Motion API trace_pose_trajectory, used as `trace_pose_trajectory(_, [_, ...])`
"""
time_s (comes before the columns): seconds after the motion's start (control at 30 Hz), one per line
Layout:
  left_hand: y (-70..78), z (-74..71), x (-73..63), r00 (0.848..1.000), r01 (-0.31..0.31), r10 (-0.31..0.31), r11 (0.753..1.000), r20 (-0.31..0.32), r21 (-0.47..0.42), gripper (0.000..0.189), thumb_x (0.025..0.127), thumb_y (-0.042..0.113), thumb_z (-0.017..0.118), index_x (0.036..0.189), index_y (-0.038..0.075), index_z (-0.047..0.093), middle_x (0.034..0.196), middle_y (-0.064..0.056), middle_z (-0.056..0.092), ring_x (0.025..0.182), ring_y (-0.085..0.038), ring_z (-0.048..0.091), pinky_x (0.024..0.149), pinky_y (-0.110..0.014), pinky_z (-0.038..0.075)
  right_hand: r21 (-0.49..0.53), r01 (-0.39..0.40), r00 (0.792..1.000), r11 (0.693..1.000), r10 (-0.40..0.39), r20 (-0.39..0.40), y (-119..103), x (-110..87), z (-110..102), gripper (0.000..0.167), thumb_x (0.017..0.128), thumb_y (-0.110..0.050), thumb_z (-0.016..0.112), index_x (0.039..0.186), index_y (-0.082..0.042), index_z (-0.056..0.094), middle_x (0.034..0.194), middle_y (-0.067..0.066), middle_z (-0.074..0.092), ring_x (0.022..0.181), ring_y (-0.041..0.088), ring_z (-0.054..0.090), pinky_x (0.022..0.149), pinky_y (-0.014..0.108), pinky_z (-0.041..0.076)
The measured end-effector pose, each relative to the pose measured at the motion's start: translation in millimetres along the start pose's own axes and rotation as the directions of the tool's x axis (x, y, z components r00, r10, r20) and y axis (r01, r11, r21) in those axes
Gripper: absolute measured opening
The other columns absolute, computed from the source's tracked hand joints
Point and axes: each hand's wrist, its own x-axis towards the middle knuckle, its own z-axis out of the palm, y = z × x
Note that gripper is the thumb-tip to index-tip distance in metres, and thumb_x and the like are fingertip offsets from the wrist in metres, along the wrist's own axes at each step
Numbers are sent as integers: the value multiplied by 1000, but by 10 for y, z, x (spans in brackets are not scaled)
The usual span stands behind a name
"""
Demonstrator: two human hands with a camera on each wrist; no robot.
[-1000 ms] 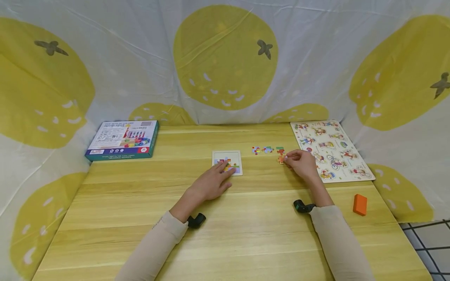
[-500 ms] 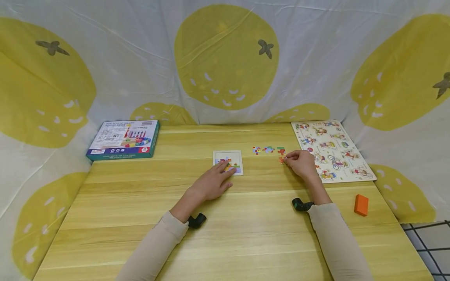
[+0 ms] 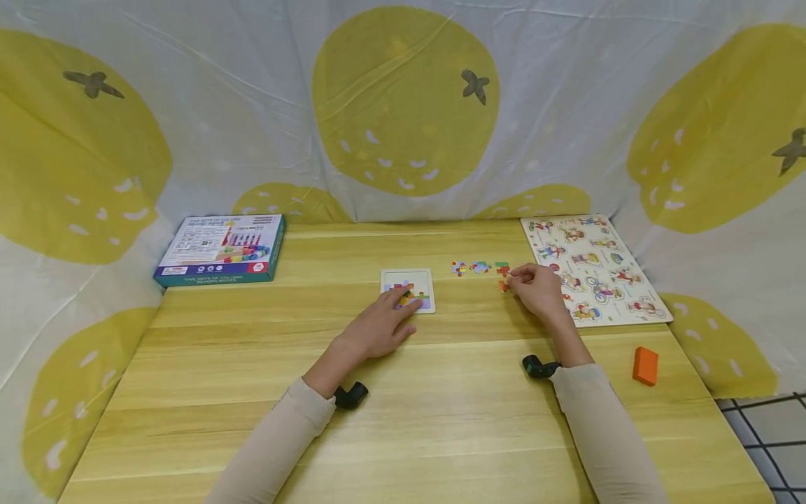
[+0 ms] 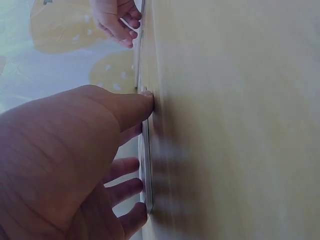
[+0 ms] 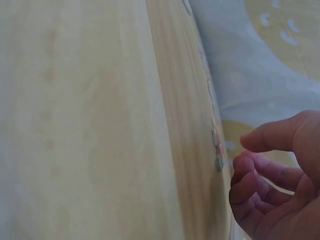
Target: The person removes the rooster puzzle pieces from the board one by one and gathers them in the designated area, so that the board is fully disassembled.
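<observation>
Several small jigsaw pieces [image 3: 481, 267] lie on the table right of a small white-framed puzzle tray [image 3: 423, 278]. My left hand [image 3: 378, 329] rests with spread fingers on this tray, covering part of its colourful picture; in the left wrist view the thumb lies at the tray's edge [image 4: 148, 165]. Beside the rightmost pieces, an orange one [image 3: 504, 285] and a green and red one [image 3: 502, 269], is my right hand [image 3: 540, 290]. Its fingers are loosely curled, and a gap shows between thumb and index finger in the right wrist view. I see nothing held there.
A wooden board with cartoon figures [image 3: 620, 255] lies at the back right, partly behind the right hand. An orange block [image 3: 645, 366] is near the right edge. At the back left lies a flat boxed set [image 3: 220, 250]. A lemon-print cloth [image 3: 403, 105] hangs behind the table.
My right hand has shifted slightly up, away from the orange piece and towards the green and red one. The left hand has stayed on the tray, and the pieces look unmoved.
</observation>
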Motion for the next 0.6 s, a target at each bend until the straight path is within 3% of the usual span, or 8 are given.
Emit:
trace_pose_trajectory(0.27, [-28, -7, -56, 999, 36, -36, 999, 30, 6, 67, 107, 44, 52, 165, 18, 30, 172, -17, 17, 160, -36, 17, 128, -51, 24, 66, 67, 998, 996, -68, 10, -113, 53, 81, 25, 98, -21, 68, 114, -4, 75, 100, 14, 72, 86, 26, 70, 69, 27, 53])
trace_pose_trajectory(0.6, [-57, -32, -197, 996, 69, -68, 998, 54, -12, 70, 107, 47, 52, 164, 15, 28, 173, -17, 9, 161, -36, 10, 129, -53, 18, 160, 152, 980, 975, -170, 104, -360, 42, 344, 27, 97, -22, 74, 116, -3, 74, 105, 13, 75, 93, 25, 69, 78, 29, 55])
